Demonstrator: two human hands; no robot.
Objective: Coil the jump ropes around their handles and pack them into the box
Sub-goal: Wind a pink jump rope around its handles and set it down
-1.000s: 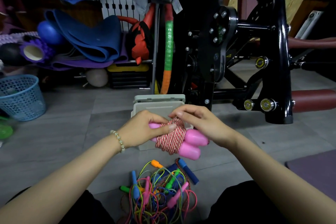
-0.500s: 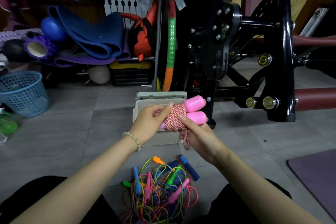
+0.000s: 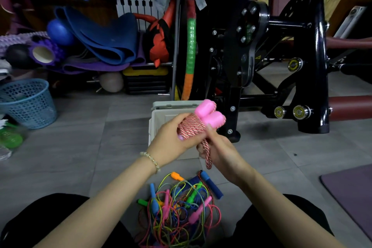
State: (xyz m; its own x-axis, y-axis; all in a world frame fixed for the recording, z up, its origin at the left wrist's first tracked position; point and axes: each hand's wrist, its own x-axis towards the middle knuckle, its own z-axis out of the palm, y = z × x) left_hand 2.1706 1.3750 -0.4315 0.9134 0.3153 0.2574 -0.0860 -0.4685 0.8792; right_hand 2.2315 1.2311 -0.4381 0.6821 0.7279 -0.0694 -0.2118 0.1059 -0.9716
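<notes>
Two hands up over the box (image 3: 159,127), both on one jump rope. Left hand (image 3: 171,141) has its fingers curled round the red-and-white rope coil (image 3: 191,128), gripping it; beaded bracelet (image 3: 151,159) on that wrist. Pink handles (image 3: 209,116), two side by side, stick out of the coil up and to the right, tilted. Right hand (image 3: 220,152) sits just below the coil, fingers closed together and pinching the loose rope tail (image 3: 207,157), which hangs down in a short loop. Bundle is held in the air in front of the box, not inside it. Box is beige, lid looks raised behind it, sitting on the grey tile floor (image 3: 90,147). Nearer the person, between the knees, a tangled pile of thin ropes (image 3: 179,207) with orange, blue, green and pink handles lies on the floor, apart from the box. Blue mesh basket (image 3: 28,102) far left, black machine frame (image 3: 312,66) behind on the right, purple mat (image 3: 352,193) at right edge
</notes>
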